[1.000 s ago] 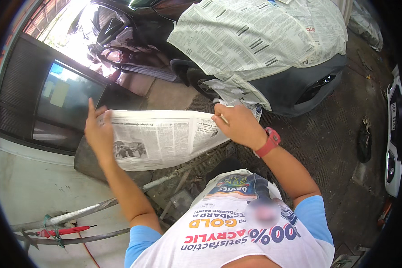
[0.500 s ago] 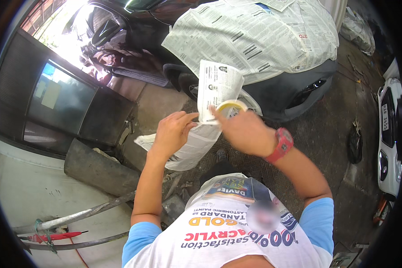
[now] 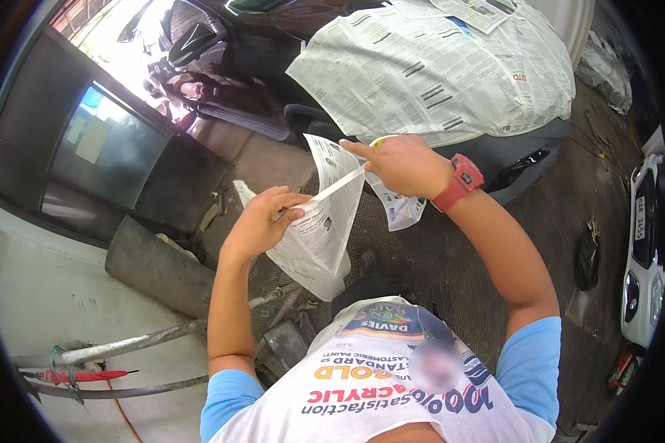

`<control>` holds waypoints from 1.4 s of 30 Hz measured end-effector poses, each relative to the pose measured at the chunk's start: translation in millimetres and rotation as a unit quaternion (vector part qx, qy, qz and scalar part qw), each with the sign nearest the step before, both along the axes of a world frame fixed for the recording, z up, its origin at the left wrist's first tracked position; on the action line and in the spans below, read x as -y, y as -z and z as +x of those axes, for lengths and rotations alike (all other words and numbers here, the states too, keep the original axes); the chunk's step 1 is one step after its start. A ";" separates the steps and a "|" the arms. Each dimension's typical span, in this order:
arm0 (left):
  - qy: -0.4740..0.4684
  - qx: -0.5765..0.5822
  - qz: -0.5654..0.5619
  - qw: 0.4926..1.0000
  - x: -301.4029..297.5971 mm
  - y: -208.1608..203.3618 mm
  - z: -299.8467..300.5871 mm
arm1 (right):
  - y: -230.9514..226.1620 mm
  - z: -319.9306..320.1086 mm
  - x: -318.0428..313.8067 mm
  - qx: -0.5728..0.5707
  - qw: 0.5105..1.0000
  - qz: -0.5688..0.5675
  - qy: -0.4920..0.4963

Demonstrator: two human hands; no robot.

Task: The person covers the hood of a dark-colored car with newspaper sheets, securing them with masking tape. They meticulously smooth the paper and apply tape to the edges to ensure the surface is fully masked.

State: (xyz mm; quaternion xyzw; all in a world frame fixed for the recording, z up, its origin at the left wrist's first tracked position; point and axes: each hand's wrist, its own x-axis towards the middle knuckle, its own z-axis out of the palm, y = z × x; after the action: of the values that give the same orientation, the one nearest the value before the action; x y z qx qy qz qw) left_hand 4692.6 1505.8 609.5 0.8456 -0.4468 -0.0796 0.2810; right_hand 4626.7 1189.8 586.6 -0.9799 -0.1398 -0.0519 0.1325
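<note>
Between my hands hangs a loose newspaper sheet (image 3: 319,247), creased and folded downward. A pale strip of masking tape (image 3: 338,184) stretches taut along its upper part, slanting up to the right. My left hand (image 3: 262,221) pinches the sheet and the strip's lower left end between thumb and fingers. My right hand (image 3: 406,168) is closed round a tape roll (image 3: 379,141), of which only a yellowish edge shows; its index finger points left. A smaller piece of newspaper (image 3: 400,210) hangs below the right hand.
A dark car with its hood under newspaper sheets (image 3: 436,74) stands ahead, its bumper (image 3: 495,159) bare. On the right is a white car (image 3: 646,244) beside a black bag (image 3: 587,258). Metal pipes (image 3: 133,347), a red umbrella (image 3: 89,376) and a rolled dark sheet (image 3: 159,269) lie left.
My right hand has moved away from the left one, up and right, and a tape strip now spans between them. My left hand has dropped slightly, and the newspaper has turned.
</note>
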 end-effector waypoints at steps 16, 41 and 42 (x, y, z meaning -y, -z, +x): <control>0.067 0.085 0.136 0.985 -37.0 -99.7 1.2 | -21.5 61.4 -58.5 -0.237 0.952 0.162 -0.105; 0.040 0.150 -0.191 0.969 44.2 -17.0 13.4 | -66.3 -23.8 -64.1 0.123 0.987 -0.090 -0.054; 0.035 0.092 -0.186 0.978 51.9 -11.3 11.7 | -71.0 -26.2 -61.8 0.110 0.986 -0.111 -0.052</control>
State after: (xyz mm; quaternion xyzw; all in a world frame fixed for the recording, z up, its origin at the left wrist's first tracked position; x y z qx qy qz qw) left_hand 4704.3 1453.9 620.8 0.7657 -0.5073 0.0730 0.3885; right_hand 4600.5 1251.6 657.6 -0.9682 -0.2094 -0.1366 0.0093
